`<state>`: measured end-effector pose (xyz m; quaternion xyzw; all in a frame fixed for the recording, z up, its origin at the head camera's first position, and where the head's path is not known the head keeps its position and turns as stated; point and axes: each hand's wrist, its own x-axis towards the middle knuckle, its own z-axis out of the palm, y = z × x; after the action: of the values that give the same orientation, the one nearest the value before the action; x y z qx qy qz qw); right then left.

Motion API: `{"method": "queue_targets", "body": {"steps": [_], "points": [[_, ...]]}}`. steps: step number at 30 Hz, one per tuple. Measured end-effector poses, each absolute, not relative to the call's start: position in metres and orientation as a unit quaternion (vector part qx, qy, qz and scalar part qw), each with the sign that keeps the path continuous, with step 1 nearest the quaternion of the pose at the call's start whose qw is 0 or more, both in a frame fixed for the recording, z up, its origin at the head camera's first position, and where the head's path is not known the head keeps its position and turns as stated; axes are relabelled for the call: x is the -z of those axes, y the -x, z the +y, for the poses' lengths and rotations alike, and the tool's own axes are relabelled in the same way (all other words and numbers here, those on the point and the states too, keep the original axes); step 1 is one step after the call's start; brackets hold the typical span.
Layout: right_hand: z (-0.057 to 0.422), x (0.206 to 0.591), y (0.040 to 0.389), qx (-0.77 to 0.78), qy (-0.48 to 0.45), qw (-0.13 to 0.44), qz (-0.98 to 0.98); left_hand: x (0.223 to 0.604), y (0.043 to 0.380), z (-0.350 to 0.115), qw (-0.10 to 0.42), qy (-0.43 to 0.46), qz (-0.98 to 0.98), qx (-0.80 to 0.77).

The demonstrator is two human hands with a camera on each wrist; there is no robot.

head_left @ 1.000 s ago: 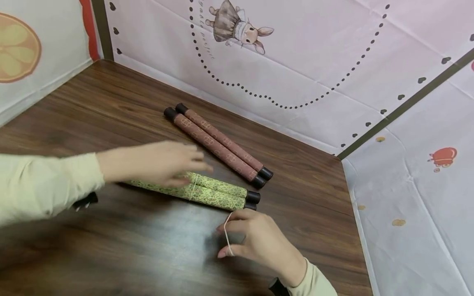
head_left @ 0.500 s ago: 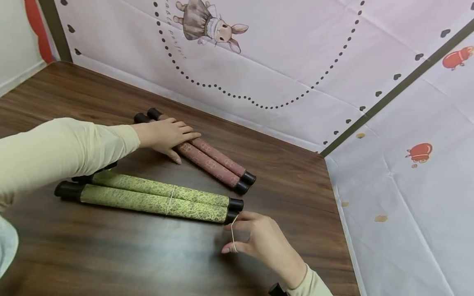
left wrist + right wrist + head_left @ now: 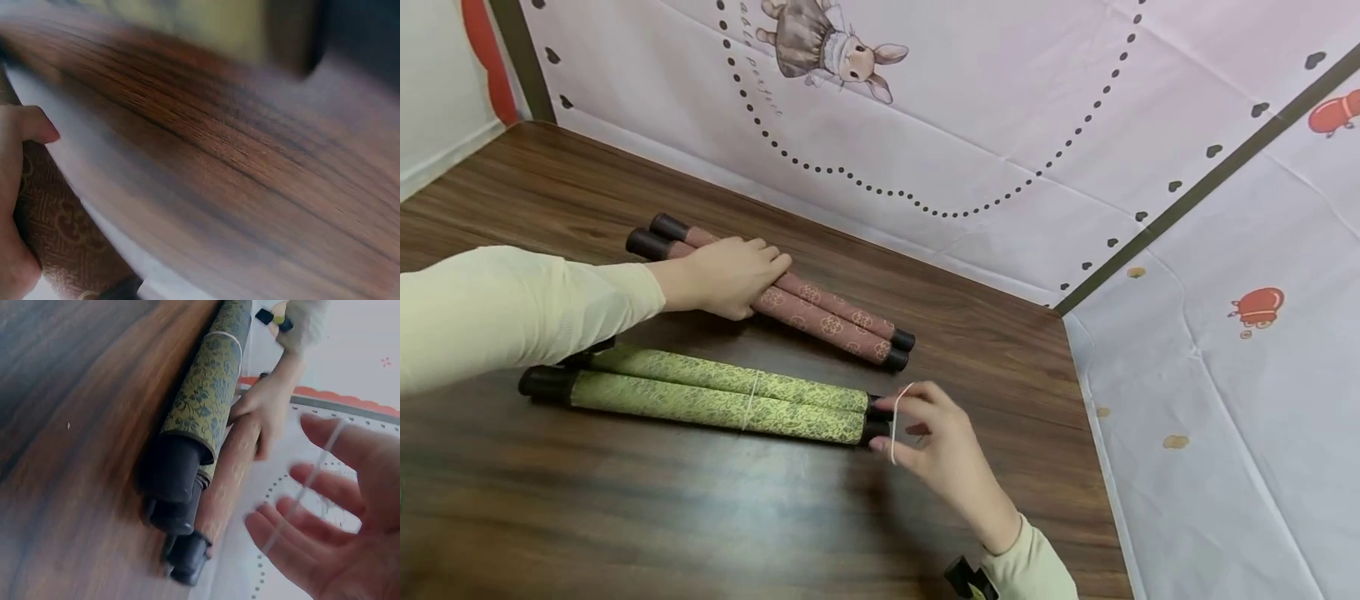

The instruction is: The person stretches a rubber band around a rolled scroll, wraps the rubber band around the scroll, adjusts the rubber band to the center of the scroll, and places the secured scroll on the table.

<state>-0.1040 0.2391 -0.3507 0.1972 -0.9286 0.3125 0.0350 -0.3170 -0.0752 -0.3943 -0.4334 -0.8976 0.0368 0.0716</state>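
My left hand (image 3: 733, 275) lies over a pair of dark red patterned scrolls (image 3: 827, 325) with black end knobs, gripping both from above. Its thumb is on the near side; the left wrist view shows thumb and fingers at the red scroll cloth (image 3: 69, 231). Nearer to me lies a pair of yellow-green floral scrolls (image 3: 700, 400), side by side, with a thin pale band (image 3: 750, 400) around their middle. By their right-hand knobs hovers my right hand (image 3: 947, 442), fingers spread, a white rubber band (image 3: 893, 429) stretched between thumb and fingers.
Everything lies on a dark wood-grain table (image 3: 662, 517). A pink printed cloth wall (image 3: 962, 125) closes off the back and a white one (image 3: 1247, 433) the right side. My left forearm (image 3: 535, 308) crosses above the green scrolls' left end.
My left hand left the green scrolls, came down on the red ones and has shifted them left and turned them slightly. My right hand rose toward the green scrolls' ends with its rubber band.
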Motion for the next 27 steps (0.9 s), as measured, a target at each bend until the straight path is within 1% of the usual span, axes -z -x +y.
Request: {"method": "queue_targets", "body": {"steps": [2,4,7,10,16,23,27], "points": [[0.240,0.350,0.107,-0.336,-0.157,0.067,-0.926,0.387,0.304,-0.084,0.097,0.423,-0.901,-0.030],[0.241,0.350,0.111,-0.355,-0.117,0.090,-0.923,0.379,0.287,-0.095,0.112,0.411,-0.905,-0.021],[0.240,0.351,0.116,-0.388,-0.066,0.097,-0.914,0.368,0.257,-0.108,0.118,0.388,-0.914,0.001],[0.236,0.352,0.119,-0.448,-0.031,0.080,-0.890,0.356,0.227,-0.116,0.120,0.369,-0.922,0.013],[0.214,0.356,0.115,-0.586,0.007,0.052,-0.809,0.350,0.181,-0.118,0.153,0.374,-0.915,0.001],[0.192,0.358,0.104,-0.735,0.073,0.013,-0.674,0.358,0.154,-0.126,0.192,0.399,-0.896,0.010],[0.192,0.360,0.104,-0.747,0.088,-0.022,-0.658,0.361,0.144,-0.136,0.222,0.422,-0.879,0.007]]}}
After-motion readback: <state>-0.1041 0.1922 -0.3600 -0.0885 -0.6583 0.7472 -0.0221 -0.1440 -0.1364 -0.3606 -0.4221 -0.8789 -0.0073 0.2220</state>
